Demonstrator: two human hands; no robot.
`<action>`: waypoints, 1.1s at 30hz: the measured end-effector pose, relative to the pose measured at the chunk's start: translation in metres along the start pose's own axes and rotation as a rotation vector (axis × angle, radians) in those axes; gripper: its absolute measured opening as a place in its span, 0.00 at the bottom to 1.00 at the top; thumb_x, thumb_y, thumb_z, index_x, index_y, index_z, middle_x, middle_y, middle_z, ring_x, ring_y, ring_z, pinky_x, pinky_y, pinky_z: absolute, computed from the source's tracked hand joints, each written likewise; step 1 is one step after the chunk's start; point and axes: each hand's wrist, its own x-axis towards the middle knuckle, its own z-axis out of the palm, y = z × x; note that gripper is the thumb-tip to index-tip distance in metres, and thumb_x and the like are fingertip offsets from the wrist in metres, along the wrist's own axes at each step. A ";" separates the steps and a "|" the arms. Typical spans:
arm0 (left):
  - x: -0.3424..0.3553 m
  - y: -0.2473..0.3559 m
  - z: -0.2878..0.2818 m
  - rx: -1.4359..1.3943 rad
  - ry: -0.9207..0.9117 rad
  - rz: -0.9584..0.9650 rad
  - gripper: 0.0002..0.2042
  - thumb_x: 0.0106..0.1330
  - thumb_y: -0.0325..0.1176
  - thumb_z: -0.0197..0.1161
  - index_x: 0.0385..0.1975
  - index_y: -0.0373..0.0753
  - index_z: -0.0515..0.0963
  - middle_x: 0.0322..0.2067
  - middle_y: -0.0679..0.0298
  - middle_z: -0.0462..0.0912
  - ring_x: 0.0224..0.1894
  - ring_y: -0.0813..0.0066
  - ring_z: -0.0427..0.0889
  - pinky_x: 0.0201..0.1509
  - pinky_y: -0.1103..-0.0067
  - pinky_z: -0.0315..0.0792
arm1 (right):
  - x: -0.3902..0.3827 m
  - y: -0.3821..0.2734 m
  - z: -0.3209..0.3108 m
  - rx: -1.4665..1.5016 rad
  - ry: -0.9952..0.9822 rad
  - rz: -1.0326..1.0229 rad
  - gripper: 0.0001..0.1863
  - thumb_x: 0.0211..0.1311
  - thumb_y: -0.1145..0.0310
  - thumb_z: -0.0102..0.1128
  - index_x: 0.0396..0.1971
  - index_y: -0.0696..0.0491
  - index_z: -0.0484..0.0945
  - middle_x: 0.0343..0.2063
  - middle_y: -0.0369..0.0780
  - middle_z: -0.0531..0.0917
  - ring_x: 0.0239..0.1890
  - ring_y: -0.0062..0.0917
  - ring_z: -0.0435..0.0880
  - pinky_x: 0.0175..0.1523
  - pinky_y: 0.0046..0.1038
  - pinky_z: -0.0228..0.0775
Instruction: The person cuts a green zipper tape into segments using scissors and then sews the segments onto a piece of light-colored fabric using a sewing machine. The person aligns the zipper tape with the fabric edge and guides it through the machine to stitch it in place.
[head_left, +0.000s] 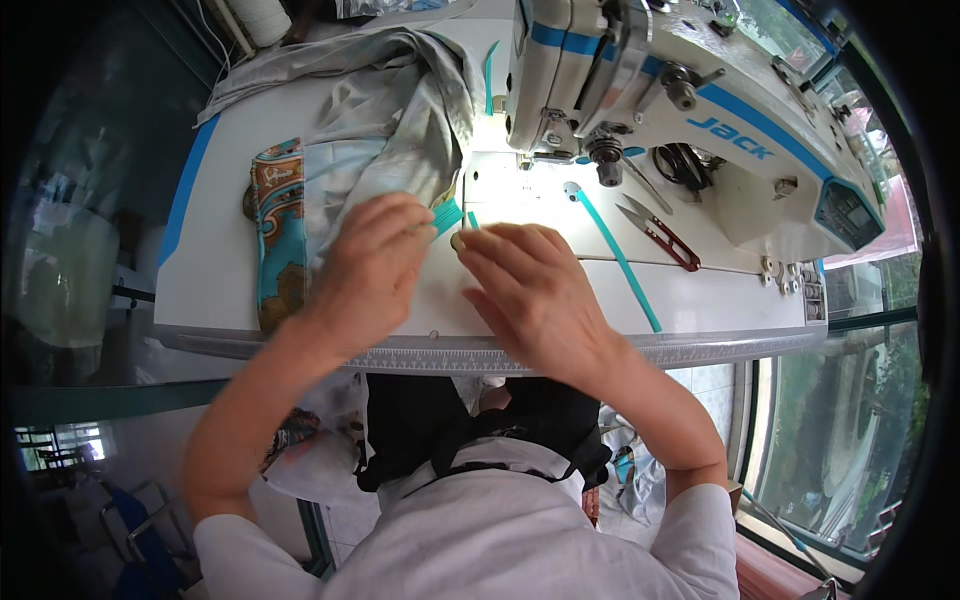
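Note:
My left hand [372,262] is closed at the near end of a pale grey satin-like cloth [400,130]. Its bent fingertips meet a short, ribbed teal strip [447,215] at the cloth's edge; the thumb is hidden. To its left lies the cloth's patterned teal and brown band [281,230]. My right hand [535,290] hovers just right of the strip, slightly blurred, its fingers stretched leftward and the thumb apart. By its fingertips shows a small yellowish thing [457,242] that I cannot make out. A narrow teal piece [473,219] lies just beyond.
A white and blue sewing machine [600,80] stands at the back right, its lamp lighting the white table [560,312]. Right of my hands lie a long teal strip [622,262] and red-handled thread snips [660,235]. A ruler tape [450,358] runs along the front edge.

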 end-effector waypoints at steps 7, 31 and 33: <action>-0.008 -0.029 0.020 -0.123 0.000 0.080 0.20 0.67 0.11 0.56 0.58 0.30 0.80 0.63 0.52 0.78 0.69 0.55 0.75 0.72 0.67 0.70 | 0.007 0.003 0.012 -0.115 0.018 0.017 0.17 0.63 0.71 0.64 0.51 0.61 0.81 0.54 0.45 0.85 0.58 0.38 0.81 0.65 0.38 0.69; 0.059 -0.047 0.034 -0.278 -0.121 0.471 0.20 0.61 0.12 0.57 0.54 0.28 0.80 0.59 0.51 0.82 0.65 0.50 0.78 0.72 0.63 0.71 | -0.010 0.020 -0.012 -0.218 -0.053 0.132 0.15 0.62 0.70 0.67 0.47 0.57 0.82 0.51 0.41 0.86 0.56 0.36 0.80 0.63 0.39 0.69; 0.057 -0.043 0.034 -0.216 -0.131 0.448 0.20 0.61 0.12 0.57 0.54 0.28 0.81 0.58 0.51 0.82 0.65 0.51 0.79 0.71 0.63 0.72 | -0.012 0.021 -0.019 -0.166 0.035 0.153 0.15 0.59 0.72 0.69 0.46 0.57 0.82 0.51 0.41 0.87 0.56 0.36 0.80 0.62 0.39 0.70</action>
